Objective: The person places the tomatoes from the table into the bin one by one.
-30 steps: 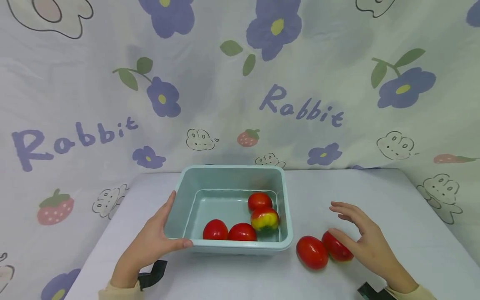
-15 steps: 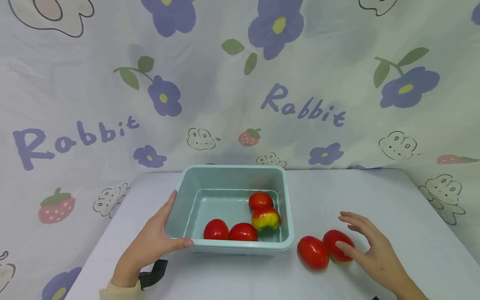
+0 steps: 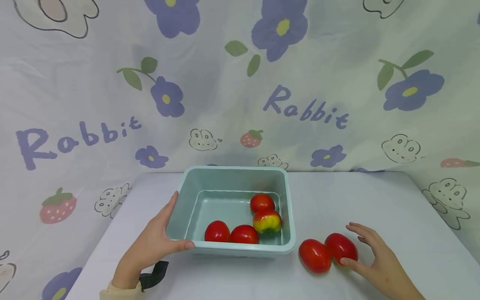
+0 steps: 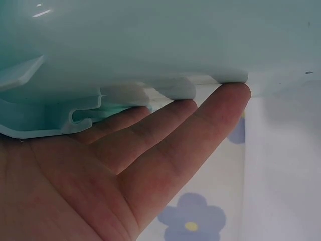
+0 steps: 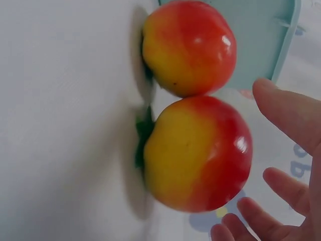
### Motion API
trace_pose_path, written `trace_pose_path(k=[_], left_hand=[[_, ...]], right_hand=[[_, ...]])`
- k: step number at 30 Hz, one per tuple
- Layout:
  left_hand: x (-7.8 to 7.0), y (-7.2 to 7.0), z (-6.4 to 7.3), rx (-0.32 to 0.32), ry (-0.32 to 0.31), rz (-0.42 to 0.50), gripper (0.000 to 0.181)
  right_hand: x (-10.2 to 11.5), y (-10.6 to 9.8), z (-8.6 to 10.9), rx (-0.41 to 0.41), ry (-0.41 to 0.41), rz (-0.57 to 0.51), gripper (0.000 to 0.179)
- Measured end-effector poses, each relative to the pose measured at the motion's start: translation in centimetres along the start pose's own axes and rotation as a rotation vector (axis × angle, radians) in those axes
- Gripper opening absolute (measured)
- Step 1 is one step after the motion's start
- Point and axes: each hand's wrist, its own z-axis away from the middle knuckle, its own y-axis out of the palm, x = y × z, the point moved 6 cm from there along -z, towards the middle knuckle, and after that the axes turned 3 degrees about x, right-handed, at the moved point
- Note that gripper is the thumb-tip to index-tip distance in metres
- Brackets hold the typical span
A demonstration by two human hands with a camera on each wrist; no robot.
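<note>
My left hand (image 3: 151, 241) is at the left front corner of a pale blue-green plastic bin (image 3: 240, 246). Its thumb lies along the front rim, while in the left wrist view straight fingers (image 4: 185, 143) touch the outer side wall. Two shiny tomatoes, a left one (image 3: 315, 256) and a right one (image 3: 341, 248), lie side by side on the table right of the bin. Around the right one my right hand (image 3: 380, 262) is spread, thumb in front and fingers beyond it. A gap shows between those fingers and the nearer tomato (image 5: 200, 155) in the right wrist view.
Inside the bin are several more tomatoes: two along the front wall (image 3: 216, 231), a plain red one (image 3: 262, 203) and a red-yellow one (image 3: 267, 221) at the right. A white table (image 3: 262, 279) lies beneath, with a printed curtain (image 3: 210, 91) behind.
My right hand has moved down and to the right, from over the right tomato to its right side. The left hand and the bin stay in place.
</note>
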Motion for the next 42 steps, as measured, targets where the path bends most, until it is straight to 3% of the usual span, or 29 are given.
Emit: trace_pose_path(k=[6, 13, 19, 25, 42], left_hand=[[-0.1, 0.0, 0.0, 0.0, 0.008, -0.008, 0.118], [-0.1, 0.0, -0.1, -0.004, 0.01, -0.007, 0.119], [-0.2, 0.1, -0.1, -0.002, 0.015, -0.008, 0.119], [-0.2, 0.1, 0.0, 0.001, 0.014, -0.019, 0.119], [-0.2, 0.0, 0.1, -0.01, 0.0, -0.025, 0.118]], right_hand=[[-1.1, 0.6, 0.0, 0.069, 0.063, -0.033, 0.096], [-1.5, 0.9, -0.2, 0.069, 0.013, 0.007, 0.095], [-2.0, 1.4, -0.2, 0.109, 0.032, -0.013, 0.097], [-2.3, 1.8, -0.4, 0.158, 0.094, -0.057, 0.096], [-1.5, 1.6, -0.4, 0.123, 0.06, -0.026, 0.091]])
